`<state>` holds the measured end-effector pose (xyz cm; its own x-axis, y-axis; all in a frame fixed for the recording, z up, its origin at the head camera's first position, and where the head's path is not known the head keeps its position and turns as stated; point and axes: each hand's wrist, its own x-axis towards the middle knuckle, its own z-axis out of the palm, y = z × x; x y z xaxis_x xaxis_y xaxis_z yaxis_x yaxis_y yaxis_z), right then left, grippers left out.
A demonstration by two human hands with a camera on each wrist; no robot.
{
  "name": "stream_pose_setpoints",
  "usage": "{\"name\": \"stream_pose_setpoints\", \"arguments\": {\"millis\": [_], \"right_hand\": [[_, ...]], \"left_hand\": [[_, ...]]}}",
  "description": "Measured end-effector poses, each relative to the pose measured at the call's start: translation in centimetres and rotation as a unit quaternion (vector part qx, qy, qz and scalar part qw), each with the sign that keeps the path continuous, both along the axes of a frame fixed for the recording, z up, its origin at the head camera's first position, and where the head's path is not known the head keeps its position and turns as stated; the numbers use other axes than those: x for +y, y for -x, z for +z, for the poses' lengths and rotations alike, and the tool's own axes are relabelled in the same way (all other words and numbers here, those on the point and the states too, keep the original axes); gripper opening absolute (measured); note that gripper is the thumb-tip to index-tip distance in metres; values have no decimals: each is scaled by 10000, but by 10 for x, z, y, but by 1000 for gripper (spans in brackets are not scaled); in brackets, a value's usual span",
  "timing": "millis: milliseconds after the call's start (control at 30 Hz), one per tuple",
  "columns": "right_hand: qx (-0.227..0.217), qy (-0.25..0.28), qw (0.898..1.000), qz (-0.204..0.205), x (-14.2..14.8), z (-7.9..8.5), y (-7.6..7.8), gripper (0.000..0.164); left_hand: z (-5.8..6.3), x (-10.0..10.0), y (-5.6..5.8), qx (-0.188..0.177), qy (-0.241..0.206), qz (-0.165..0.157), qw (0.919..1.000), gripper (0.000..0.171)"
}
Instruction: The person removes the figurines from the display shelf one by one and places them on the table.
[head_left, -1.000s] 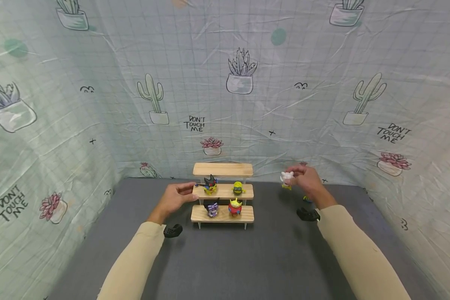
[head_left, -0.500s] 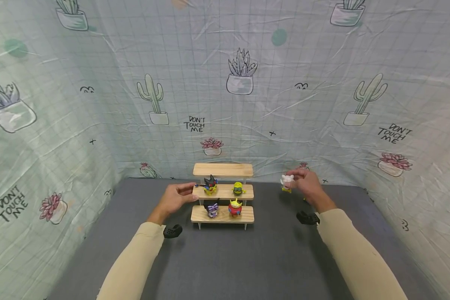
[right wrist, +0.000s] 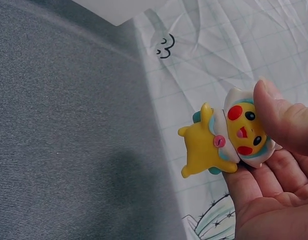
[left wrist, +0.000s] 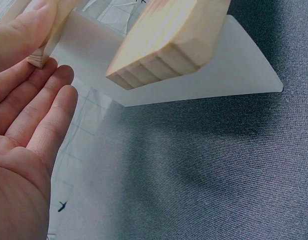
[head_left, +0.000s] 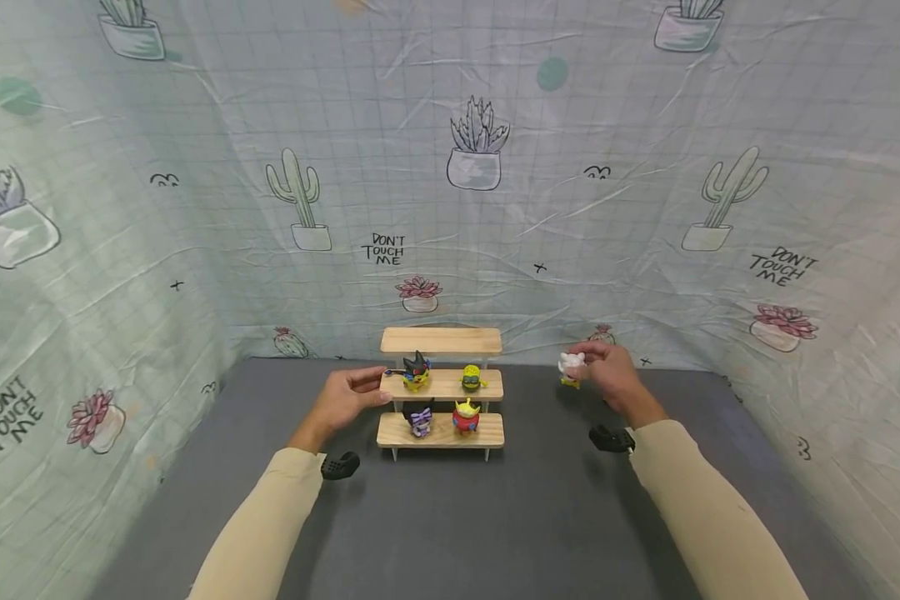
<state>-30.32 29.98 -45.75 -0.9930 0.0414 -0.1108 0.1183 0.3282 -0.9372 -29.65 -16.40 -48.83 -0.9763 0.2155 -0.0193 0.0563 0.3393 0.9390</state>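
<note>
Cactus-print sheet [head_left: 375, 100] behind grey table [head_left: 435, 525]. My left hand [head_left: 345, 398] pinches the rack [head_left: 441, 340] at its left end, mid-height; four figurines [head_left: 466, 419] stand on it. Right of the rack, my right hand [head_left: 613, 373] grips a toy [right wrist: 197, 147] by its hooded head, yellow body jutting free.

"DON'T TOUCH ME" lettering [head_left: 385, 250] three times on cactus-print cloth [head_left: 547, 212].

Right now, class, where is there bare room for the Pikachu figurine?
Free: the top shelf, and grey tabletop in front of the bottom shelf, between the sleeves. Crowded: bottom and middle shelf, two figurines each; the left hand grips the latter's left end.
</note>
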Motion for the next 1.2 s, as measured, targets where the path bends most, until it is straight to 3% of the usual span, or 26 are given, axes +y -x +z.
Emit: {"name": "stream_pose_setpoints", "arguments": {"millis": [367, 1200], "right_hand": [[70, 72, 9999, -10, -3, -5, -2, 40], [-26, 98, 9998, -170, 2, -15, -1, 43]], "left_hand": [[-2, -2, -1, -182, 140, 206, 9995, 61], [3, 2, -1, -104, 46, 136, 9998, 59]]}}
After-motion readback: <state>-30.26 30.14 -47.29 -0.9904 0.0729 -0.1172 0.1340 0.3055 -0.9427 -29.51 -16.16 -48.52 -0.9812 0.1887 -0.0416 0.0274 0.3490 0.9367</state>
